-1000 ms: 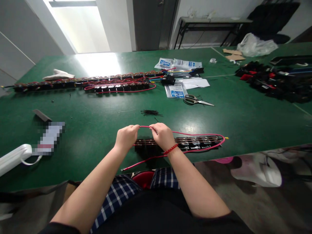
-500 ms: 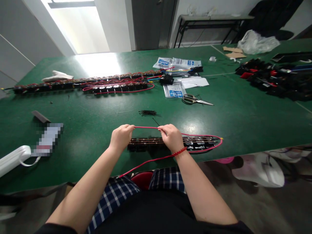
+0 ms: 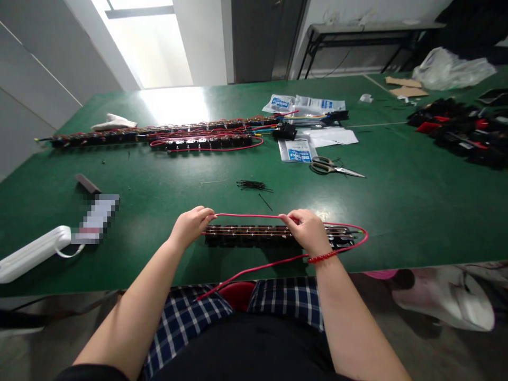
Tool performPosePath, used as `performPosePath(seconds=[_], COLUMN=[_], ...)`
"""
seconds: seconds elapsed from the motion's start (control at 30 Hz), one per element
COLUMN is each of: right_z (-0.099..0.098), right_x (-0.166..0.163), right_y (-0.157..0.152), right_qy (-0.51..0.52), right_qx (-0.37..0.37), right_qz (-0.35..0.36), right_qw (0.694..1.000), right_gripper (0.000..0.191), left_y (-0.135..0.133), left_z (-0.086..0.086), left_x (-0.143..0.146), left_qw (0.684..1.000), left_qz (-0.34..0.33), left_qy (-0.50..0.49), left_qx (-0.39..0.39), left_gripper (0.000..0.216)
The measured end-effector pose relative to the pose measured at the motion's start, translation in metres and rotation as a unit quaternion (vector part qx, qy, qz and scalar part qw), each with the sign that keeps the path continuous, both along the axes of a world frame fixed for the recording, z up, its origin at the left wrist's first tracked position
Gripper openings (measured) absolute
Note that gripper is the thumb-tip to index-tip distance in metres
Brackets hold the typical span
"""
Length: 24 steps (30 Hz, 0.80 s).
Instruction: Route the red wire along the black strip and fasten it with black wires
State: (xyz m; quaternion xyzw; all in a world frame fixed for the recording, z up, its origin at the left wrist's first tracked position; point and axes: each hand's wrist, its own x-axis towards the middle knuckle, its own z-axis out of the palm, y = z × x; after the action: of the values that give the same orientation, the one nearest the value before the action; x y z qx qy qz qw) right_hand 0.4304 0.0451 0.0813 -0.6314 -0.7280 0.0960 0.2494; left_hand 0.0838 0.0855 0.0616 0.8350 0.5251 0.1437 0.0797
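Between my two hands runs a taut stretch of red wire [image 3: 248, 215], just behind a black strip with thin wires along its top [image 3: 246, 235]. My left hand [image 3: 193, 225] pinches the wire near the strip's left end. Farther right, my right hand [image 3: 307, 228] pinches it above the strip and hides part of it. Past the right hand the wire loops round the strip's right end, then comes back along the near side. Its loose end hangs over the table edge onto my lap.
Beyond the strip lie a pile of black cable ties [image 3: 254, 186], a single tie [image 3: 265, 202] and scissors [image 3: 335, 168]. Longer wired strips [image 3: 159, 135] stretch across the back. A phone [image 3: 95, 219] and a white device [image 3: 35, 254] sit left; black parts [image 3: 464, 132] are heaped right.
My right hand has slid rightward along the red wire, so the stretch between my hands is longer. The whole view has shifted a little.
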Motion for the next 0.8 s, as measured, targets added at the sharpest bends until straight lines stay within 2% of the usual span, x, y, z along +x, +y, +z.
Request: performPosePath(seconds=[0.1, 0.3, 0.43, 0.57, 0.8], right_z=[-0.001, -0.001, 0.001, -0.003, -0.016], right_x=[-0.006, -0.018, -0.019, -0.018, -0.015], right_y=[0.001, 0.006, 0.009, 0.012, 0.017], right_qy=[-0.042, -0.082, -0.073, -0.061, -0.049], right_qx=[0.009, 0.019, 0.017, 0.008, 0.018], right_qz=[0.006, 0.034, 0.015, 0.004, -0.015], right_qw=[0.999, 0.996, 0.997, 0.998, 0.999], right_gripper=[0.059, 0.051, 0.049, 0.045, 0.040], left_y=[-0.002, -0.008, -0.015, -0.024, -0.035], left_z=[0.002, 0.005, 0.006, -0.003, -0.021], left_x=[-0.005, -0.010, -0.014, -0.020, -0.030], left_qw=[0.999, 0.997, 0.996, 0.996, 0.989], left_qz=[-0.025, -0.042, -0.044, -0.024, 0.003], left_qy=[0.025, 0.063, 0.070, 0.074, 0.118], left_qx=[-0.001, 0.004, 0.031, 0.053, 0.085], left_gripper=[0.035, 0.035, 0.039, 0.055, 0.064])
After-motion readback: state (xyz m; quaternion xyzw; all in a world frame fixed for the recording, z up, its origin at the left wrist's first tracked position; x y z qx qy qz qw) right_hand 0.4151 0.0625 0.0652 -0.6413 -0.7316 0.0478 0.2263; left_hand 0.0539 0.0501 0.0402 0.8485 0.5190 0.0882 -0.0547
